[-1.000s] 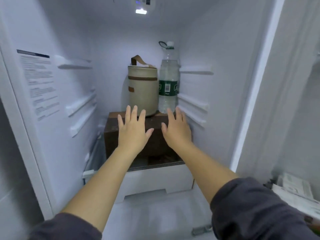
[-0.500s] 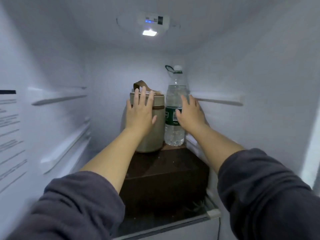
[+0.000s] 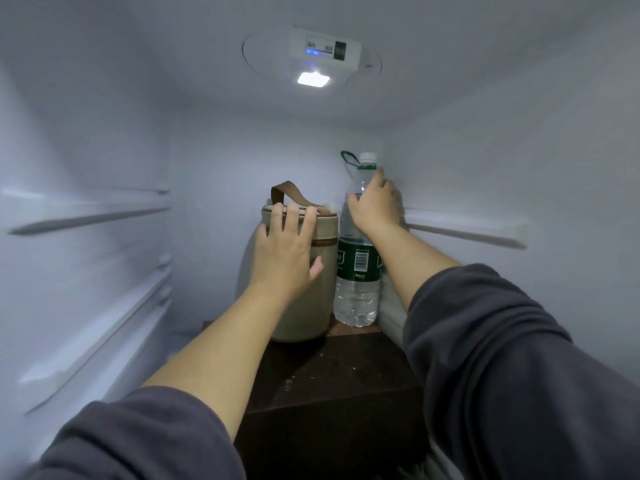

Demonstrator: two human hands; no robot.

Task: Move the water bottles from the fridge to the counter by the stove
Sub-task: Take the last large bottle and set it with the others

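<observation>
A clear water bottle (image 3: pixel 356 265) with a green label, white cap and green carry loop stands upright at the back right of the fridge, on a dark brown box (image 3: pixel 332 375). My right hand (image 3: pixel 375 206) wraps around the bottle's shoulder, just below the cap. Next to it on the left stands a beige cylindrical flask bag (image 3: pixel 311 306) with a brown strap. My left hand (image 3: pixel 287 247) lies flat against the bag's upper side, fingertips hooked over its top rim and thumb spread apart.
White fridge walls close in on both sides, with shelf rails on the left wall (image 3: pixel 86 216) and right wall (image 3: pixel 464 230). A ceiling lamp (image 3: pixel 313 79) glows overhead. The bottle stands tight against the right wall.
Both hands moved up and deeper into the fridge. The right hand rose from the bottle's label to its shoulder and closed round it; the left hand's fingertips now hook over the bag's rim.
</observation>
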